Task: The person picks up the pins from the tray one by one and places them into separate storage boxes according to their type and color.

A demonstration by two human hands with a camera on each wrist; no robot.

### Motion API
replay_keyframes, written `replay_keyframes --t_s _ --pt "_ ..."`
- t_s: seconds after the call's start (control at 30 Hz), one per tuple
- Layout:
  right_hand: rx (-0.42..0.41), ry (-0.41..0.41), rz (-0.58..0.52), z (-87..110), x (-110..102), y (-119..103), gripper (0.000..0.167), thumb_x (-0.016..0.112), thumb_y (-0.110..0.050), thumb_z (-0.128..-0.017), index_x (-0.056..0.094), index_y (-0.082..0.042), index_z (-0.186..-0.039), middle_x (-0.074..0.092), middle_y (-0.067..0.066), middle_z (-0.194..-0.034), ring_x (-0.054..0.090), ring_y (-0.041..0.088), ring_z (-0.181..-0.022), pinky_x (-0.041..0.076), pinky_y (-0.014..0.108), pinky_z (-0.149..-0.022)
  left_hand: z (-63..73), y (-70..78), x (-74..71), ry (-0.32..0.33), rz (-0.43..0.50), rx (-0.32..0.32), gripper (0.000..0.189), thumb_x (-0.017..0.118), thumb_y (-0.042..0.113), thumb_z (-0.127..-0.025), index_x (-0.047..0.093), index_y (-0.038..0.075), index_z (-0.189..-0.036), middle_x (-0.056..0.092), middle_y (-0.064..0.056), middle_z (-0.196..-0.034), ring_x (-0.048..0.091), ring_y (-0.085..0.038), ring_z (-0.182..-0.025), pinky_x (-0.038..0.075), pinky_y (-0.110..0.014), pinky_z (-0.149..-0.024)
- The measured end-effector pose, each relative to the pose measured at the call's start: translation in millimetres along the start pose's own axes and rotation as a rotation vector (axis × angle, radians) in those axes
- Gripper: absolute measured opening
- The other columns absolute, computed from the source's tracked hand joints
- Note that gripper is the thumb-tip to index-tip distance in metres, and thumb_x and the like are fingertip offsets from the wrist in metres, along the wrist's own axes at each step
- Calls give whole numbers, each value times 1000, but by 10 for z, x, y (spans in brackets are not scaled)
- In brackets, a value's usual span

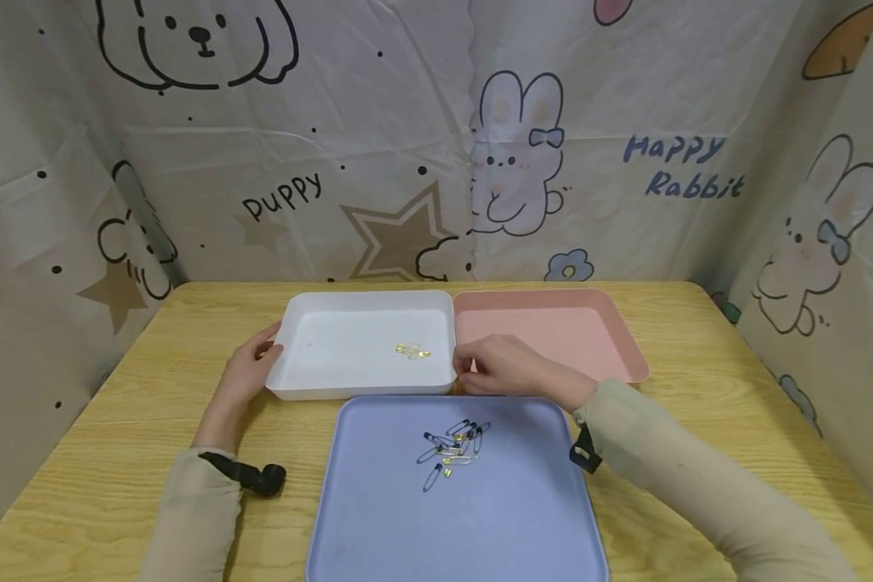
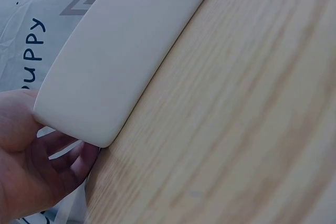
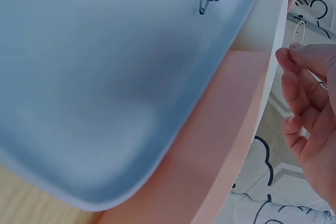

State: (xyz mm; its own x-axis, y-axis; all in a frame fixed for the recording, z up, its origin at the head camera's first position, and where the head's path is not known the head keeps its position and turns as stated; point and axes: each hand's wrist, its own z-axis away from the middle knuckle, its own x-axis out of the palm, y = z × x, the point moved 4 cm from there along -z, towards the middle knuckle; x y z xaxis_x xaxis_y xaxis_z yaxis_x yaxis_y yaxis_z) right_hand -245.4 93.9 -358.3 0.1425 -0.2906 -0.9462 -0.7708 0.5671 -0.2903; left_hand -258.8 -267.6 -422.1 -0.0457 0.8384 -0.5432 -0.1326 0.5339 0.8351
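My left hand point(image 1: 247, 368) holds the left end of a white tray point(image 1: 335, 386), thumb at the rim and fingers along the outer wall. Between thumb and index finger, my right hand point(image 1: 505, 364) pinches a gold safety pin point(image 3: 298, 31), seen in the right wrist view; in the head view the fingers hide it. That hand hovers by the white tray's right edge, over the pink tray's near left corner. A few gold safety pins point(image 1: 412, 351) lie inside the white tray. Mixed black safety pins point(image 1: 432, 477) and gold safety pins point(image 1: 458, 461) are heaped on a blue tray point(image 1: 451, 533).
A pink tray point(image 1: 553, 319) stands right against the white tray. The blue tray lies in front of both, nearest the body. All rest on a wooden table point(image 1: 102, 477), with a printed curtain point(image 1: 407, 97) behind and at the sides.
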Motion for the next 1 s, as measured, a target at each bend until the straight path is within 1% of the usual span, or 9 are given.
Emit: replay_keyframes --t_s 0.1,0.23,0.43,0.67,0.77,1.0 --pt "7 8 -1 -43 -13 5 11 59 -16 -80 55 -25 -75 53 -14 -67 44 1 -56 39 19 -55 7 1 -3 1 -2 -1 50 36 29 -98 25 18 -145 34 -25 -138 35 -36 -120 35 -45 -94" --pt "36 11 -5 -112 -26 26 12 57 -14 -80 56 -25 -75 55 -13 -70 47 3 -59 40 20 -57 15 12 -3 -2 -10 3 50 36 29 -98 24 17 -145 34 -26 -138 35 -37 -120 35 -46 -95" --pt "67 -17 19 -260 -30 71 8 60 -16 -84 58 -21 -78 57 -10 -73 43 5 -56 38 21 -57 14 18 3 -7 -7 -6 50 35 29 -98 23 18 -145 32 -25 -139 33 -37 -122 33 -48 -97" --pt "44 -28 62 -409 -2 86 8 61 -16 -84 59 -21 -79 59 -9 -76 44 5 -58 40 21 -58 7 0 7 -9 -7 4 49 36 28 -98 24 18 -145 33 -26 -138 35 -36 -119 36 -44 -93" --pt "65 -46 66 -465 20 93 7 61 -17 -85 59 -21 -79 60 -10 -78 46 5 -61 40 20 -59 10 1 -3 -8 -8 15 50 36 28 -98 24 17 -145 33 -26 -138 35 -37 -120 35 -46 -94" --pt "119 -83 47 -561 57 109 5 62 -19 -86 61 -20 -81 61 -10 -79 51 5 -66 42 21 -61 14 -1 -5 -6 -9 13 50 36 29 -98 24 17 -145 32 -26 -140 33 -38 -123 33 -48 -97"
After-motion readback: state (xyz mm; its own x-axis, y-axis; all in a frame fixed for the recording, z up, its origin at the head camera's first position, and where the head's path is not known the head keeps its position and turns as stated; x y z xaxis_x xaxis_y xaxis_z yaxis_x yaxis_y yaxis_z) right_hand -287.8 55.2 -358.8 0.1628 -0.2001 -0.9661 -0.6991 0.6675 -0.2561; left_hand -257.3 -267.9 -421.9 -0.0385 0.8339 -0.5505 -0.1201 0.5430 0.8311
